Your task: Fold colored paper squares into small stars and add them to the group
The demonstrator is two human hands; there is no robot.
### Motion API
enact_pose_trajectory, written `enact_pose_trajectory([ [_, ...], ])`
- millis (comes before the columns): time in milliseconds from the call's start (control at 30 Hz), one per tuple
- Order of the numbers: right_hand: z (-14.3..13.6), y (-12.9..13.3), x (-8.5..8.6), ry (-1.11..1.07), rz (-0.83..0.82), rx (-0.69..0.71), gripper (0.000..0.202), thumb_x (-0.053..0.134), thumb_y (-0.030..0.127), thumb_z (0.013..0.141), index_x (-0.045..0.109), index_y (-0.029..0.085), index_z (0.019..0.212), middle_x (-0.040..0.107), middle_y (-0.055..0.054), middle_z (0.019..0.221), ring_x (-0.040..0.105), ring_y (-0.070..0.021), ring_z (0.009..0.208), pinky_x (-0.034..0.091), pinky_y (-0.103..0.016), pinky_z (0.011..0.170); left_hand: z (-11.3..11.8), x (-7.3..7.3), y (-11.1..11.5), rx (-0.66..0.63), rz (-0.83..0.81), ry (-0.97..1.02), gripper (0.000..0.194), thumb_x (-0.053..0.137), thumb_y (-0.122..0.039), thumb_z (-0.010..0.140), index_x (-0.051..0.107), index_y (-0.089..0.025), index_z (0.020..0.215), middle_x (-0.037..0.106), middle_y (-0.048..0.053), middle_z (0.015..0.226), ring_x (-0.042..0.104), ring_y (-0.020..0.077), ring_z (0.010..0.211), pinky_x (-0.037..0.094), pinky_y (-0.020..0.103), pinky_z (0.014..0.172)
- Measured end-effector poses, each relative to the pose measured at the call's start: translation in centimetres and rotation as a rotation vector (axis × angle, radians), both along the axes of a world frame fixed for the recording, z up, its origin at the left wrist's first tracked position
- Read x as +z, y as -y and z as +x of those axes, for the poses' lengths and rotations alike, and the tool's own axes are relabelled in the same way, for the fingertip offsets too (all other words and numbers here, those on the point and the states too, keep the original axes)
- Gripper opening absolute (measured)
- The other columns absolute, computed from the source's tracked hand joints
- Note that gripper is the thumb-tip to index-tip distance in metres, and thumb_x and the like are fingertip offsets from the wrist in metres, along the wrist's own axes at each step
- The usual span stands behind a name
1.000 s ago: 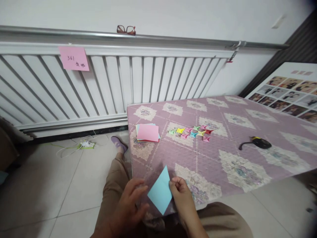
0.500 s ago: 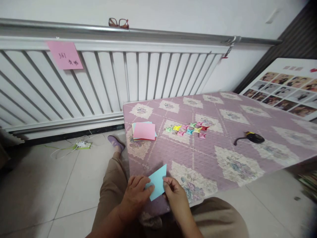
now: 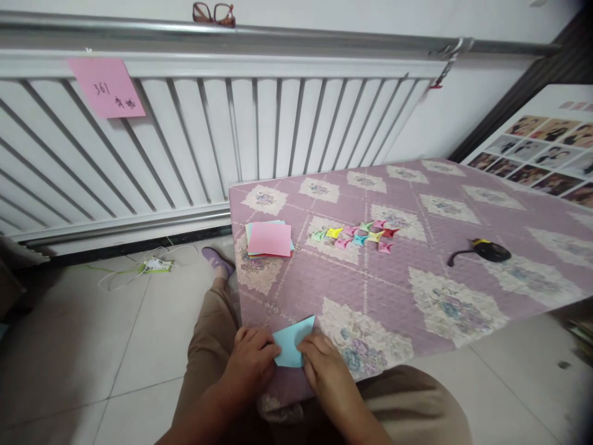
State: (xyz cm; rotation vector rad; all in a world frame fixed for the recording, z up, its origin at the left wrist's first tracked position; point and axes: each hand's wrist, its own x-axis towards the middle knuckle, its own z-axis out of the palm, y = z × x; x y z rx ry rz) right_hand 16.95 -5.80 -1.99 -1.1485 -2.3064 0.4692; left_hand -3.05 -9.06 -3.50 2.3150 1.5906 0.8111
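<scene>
A light blue sheet of paper [image 3: 291, 343] lies at the near left corner of the cloth-covered table. My left hand [image 3: 254, 353] grips its left edge, thumb on top and fingers curled. At the right edge my right hand [image 3: 319, 355] has its fingers bent over the sheet, pressing on it; those fingers hide that side. The lower part looks folded, its bottom edge now short and nearly level. Beyond the hands sits a stack of coloured paper [image 3: 270, 239], pink on top. To its right stand several small folded paper pieces [image 3: 360, 240] in green, yellow, pink, blue and red.
A patterned purple cloth covers the table [image 3: 324, 281]. Farther right rests a black object with a thin tail [image 3: 491, 250]. A white radiator [image 3: 264, 130] runs behind the table, with glasses [image 3: 214, 13] on its pipe. A power strip [image 3: 157, 265] with cables lies on the floor.
The blue sheet's near edge has been folded up, leaving it shorter. My right hand has gone from pinching the right edge to pressing on the paper. The camera view has tilted down slightly.
</scene>
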Motion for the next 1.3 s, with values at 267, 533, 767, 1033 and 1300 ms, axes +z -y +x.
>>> enact_pose_trajectory([
  [267, 0.3, 0.8, 0.3, 0.001, -0.097, -0.046, 0.021, 0.065, 0.009, 0.073, 0.062, 0.026, 0.084, 0.062, -0.001, 0.097, 0.056, -0.0211, 0.090, 0.045, -0.035, 0.079, -0.4, 1.2, -0.9, 0.064, -0.212, 0.073, 0.008, 0.061, -0.015, 0.079, 0.065, -0.022, 0.082, 0.061, 0.002, 0.088, 0.052, 0.0207, 0.087, 0.032, 0.038, 0.079],
  [533, -0.1, 1.3, -1.6, -0.021, -0.047, -0.122, 0.012, 0.060, 0.011, 0.080, 0.059, 0.023, 0.077, 0.060, -0.004, 0.097, 0.053, -0.0223, 0.092, 0.043, -0.038, 0.081, -1.0, 2.9, -2.6, 0.112, -0.413, -0.013, 0.013, 0.059, -0.027, 0.087, 0.066, -0.022, 0.077, 0.060, 0.001, 0.087, 0.052, 0.0199, 0.088, 0.031, 0.036, 0.078],
  [767, -0.8, 1.5, -1.8, 0.057, -0.045, -0.209, 0.009, 0.056, 0.016, 0.085, 0.059, 0.022, 0.079, 0.058, -0.005, 0.092, 0.050, -0.0237, 0.088, 0.040, -0.040, 0.078, -0.7, 3.6, -3.2, 0.128, -0.473, -0.131, 0.021, 0.053, -0.034, 0.090, 0.065, -0.022, 0.077, 0.060, 0.000, 0.088, 0.053, 0.0200, 0.089, 0.031, 0.035, 0.076],
  [1033, -1.3, 1.2, -1.9, 0.121, -0.007, -0.293, 0.018, 0.054, 0.021, 0.087, 0.055, 0.021, 0.069, 0.053, -0.005, 0.079, 0.047, -0.0232, 0.080, 0.038, -0.038, 0.073, -0.2, 3.3, -3.6, 0.180, -0.461, -0.209, 0.022, 0.054, -0.036, 0.090, 0.063, -0.021, 0.076, 0.061, 0.001, 0.088, 0.054, 0.0214, 0.088, 0.032, 0.036, 0.076],
  [1300, -1.4, 0.7, -1.8, 0.203, 0.047, -0.302, 0.020, 0.060, 0.021, 0.083, 0.054, 0.021, 0.064, 0.051, -0.004, 0.073, 0.046, -0.0223, 0.074, 0.035, -0.036, 0.070, 0.0, 3.4, -3.8, 0.176, -0.462, -0.274, 0.021, 0.054, -0.035, 0.090, 0.062, -0.020, 0.077, 0.063, 0.002, 0.088, 0.053, 0.0223, 0.088, 0.034, 0.037, 0.078],
])
